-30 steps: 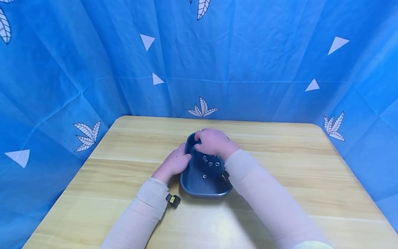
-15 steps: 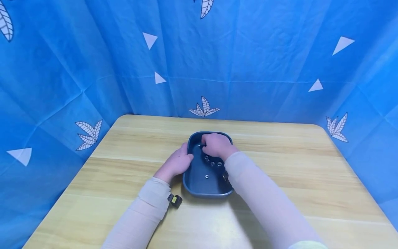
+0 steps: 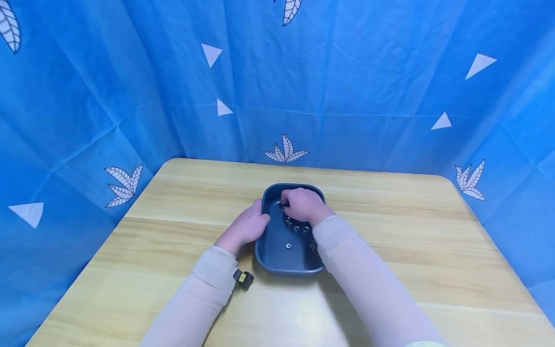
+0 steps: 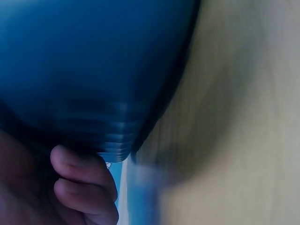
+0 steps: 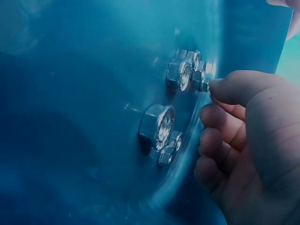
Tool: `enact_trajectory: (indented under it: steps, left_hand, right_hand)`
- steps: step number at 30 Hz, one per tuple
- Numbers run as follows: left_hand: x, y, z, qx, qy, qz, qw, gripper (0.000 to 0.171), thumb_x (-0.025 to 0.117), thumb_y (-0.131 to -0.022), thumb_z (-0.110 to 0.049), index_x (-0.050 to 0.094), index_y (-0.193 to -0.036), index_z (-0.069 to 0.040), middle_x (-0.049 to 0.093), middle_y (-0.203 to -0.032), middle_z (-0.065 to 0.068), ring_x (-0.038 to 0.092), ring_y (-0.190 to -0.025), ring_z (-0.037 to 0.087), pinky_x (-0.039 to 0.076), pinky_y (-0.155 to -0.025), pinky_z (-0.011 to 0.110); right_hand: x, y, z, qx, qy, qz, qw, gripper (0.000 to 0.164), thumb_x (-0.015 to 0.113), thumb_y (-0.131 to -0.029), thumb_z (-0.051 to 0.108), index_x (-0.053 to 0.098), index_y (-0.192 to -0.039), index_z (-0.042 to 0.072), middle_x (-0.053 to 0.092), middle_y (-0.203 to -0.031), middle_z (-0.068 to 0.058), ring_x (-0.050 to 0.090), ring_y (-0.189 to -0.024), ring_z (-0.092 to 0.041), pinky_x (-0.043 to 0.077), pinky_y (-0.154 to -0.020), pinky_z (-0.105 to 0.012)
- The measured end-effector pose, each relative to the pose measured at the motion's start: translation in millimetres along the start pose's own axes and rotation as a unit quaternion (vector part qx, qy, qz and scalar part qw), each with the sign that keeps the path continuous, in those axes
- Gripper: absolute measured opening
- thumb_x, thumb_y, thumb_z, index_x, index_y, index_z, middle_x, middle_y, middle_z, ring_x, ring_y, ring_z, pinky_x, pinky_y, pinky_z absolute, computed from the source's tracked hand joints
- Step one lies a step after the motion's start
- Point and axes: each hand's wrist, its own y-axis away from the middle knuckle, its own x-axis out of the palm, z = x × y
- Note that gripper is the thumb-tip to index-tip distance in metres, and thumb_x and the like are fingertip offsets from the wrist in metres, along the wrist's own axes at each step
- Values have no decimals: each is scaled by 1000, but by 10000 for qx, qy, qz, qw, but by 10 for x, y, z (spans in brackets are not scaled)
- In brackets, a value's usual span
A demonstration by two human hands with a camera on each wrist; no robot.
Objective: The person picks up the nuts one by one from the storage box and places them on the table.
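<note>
A dark blue plastic tray [image 3: 277, 258] with a raised rim stands on the table. My left hand [image 3: 246, 225] grips its left side, thumb over the rim; in the left wrist view curled fingers [image 4: 82, 197] lie by the outer wall. Inside the far part of the tray, my right hand [image 3: 303, 205] pinches a small hex nut [image 5: 205, 85] between thumb and index finger. Beside that nut are several others, among them a flanged nut [image 5: 178, 74]. A larger flanged nut [image 5: 157, 125] lies nearby with smaller ones against it. One nut [image 3: 288, 246] sits apart nearer the front.
The wooden table [image 3: 195, 193] extends around the tray on every side. A blue curtain [image 3: 364, 86] with leaf and triangle prints hangs behind and at both sides. A small black camera [image 3: 244, 278] is strapped at the left wrist.
My right hand has gone from above the tray's far rim down into the tray, and its fingers have drawn together at the nuts. The left hand has kept its grip.
</note>
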Motion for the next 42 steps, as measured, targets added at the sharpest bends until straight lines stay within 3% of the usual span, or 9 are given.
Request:
enact_trajectory:
  steps: [6,25,35,42]
  left_hand:
    - [-7,-36,3,-38,41,67,10000,57,39,-105,-28,25,-158,-13,38,-159,8,38,-143,31,30,-114,61]
    - [15,-13,-11,-132,168,118,9997,58,39,-105,-27,21,-159,-13,36,-160,10,38,-142,34,29,-113,64]
    - [-44,13,11,-67,26,155,9999,55,39,-105,-27,25,-156,-11,39,-157,11,42,-139,33,30,-114,62]
    - [-21,10,-5,-100,187,178,9996,56,39,-105,-26,23,-157,-12,37,-159,10,39,-142,34,28,-113,64]
  right_hand:
    - [-13,1,-34,-66,9,27,10000,22,64,-98,25,70,-118,20,71,-115,3,63,-100,-15,50,-100,-41]
    - [5,-17,-60,-140,114,62,9998,14,66,-98,29,71,-111,25,70,-106,6,60,-96,-16,50,-98,-41]
    - [34,-33,-12,-210,97,180,9996,5,66,-96,28,69,-96,24,66,-88,7,60,-85,-15,52,-82,-34]
    - [6,-6,-25,-218,39,227,9995,10,67,-93,28,66,-83,24,65,-77,7,60,-76,-15,49,-71,-31]
